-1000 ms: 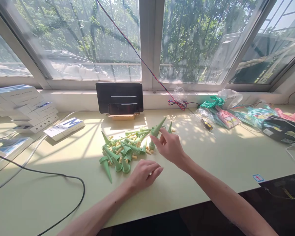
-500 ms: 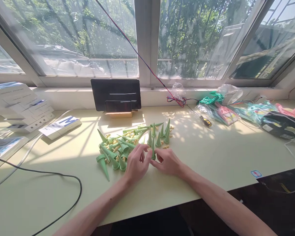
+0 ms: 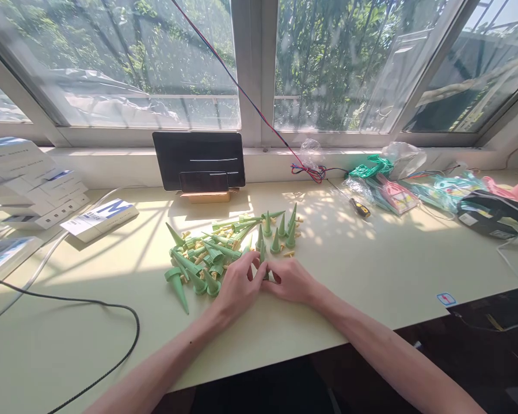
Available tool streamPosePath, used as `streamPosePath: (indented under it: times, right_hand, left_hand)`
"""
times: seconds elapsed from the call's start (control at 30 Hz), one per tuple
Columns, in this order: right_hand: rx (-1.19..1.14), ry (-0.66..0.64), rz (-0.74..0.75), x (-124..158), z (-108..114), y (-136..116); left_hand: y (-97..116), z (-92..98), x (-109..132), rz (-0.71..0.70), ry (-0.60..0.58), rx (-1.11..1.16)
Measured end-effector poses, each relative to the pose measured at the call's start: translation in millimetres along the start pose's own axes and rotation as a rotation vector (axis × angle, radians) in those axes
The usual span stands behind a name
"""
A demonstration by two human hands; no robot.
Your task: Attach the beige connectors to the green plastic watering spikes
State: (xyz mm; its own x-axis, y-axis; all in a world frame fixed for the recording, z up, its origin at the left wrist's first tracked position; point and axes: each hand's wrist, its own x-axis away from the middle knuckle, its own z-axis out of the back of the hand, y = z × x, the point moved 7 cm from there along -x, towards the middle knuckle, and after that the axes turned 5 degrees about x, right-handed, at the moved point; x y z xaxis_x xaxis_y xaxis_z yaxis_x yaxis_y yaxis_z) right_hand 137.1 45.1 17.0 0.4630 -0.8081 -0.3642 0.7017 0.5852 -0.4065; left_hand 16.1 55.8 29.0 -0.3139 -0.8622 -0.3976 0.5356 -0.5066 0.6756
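Note:
A green plastic spike (image 3: 263, 252) points upward between my hands. My left hand (image 3: 240, 280) is closed on its left side, with thumb and fingers bent around the base. From the right, my right hand (image 3: 290, 280) pinches the same base between thumb and fingers. Fingers hide most of the base. Left of my hands lies a pile of green spikes (image 3: 194, 265), many with small tan nozzles sticking out. Behind my hands several spikes (image 3: 275, 241) stand upright on the table, and a loose tan nozzle (image 3: 289, 253) lies close to them.
At the back, a black tablet (image 3: 198, 154) leans with a phone (image 3: 204, 181) before it. White boxes (image 3: 30, 184) are stacked at left. A black cable (image 3: 125, 310) curves across the front left. A screwdriver (image 3: 360, 208), bagged items (image 3: 397, 195) and a black strap (image 3: 492, 215) lie at right.
The view has shifted slightly. My hands have drawn closer together around the spike, which now sits a little lower between the fingers.

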Motion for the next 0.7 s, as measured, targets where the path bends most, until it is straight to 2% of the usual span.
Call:
streamPosePath:
  times: [0.3, 0.4, 0.53, 0.7]
  right_hand:
    - [-0.068, 0.003, -0.016, 0, 4, 6]
    - [-0.096, 0.092, -0.087, 0, 16, 18]
    - [-0.01, 0.19, -0.222, 3, 32, 40]
    - [0.09, 0.123, -0.365, 5, 35, 60]
  left_hand:
    - [3, 3.4, -1, 0.015, 0.028, 0.025]
    - [6, 8.3, -2, 0.028, 0.072, 0.049]
    - [8, 11.0, -1, -0.001, 0.113, 0.078]
    - [19, 4.0, 6, -0.161, 0.055, 0.088]
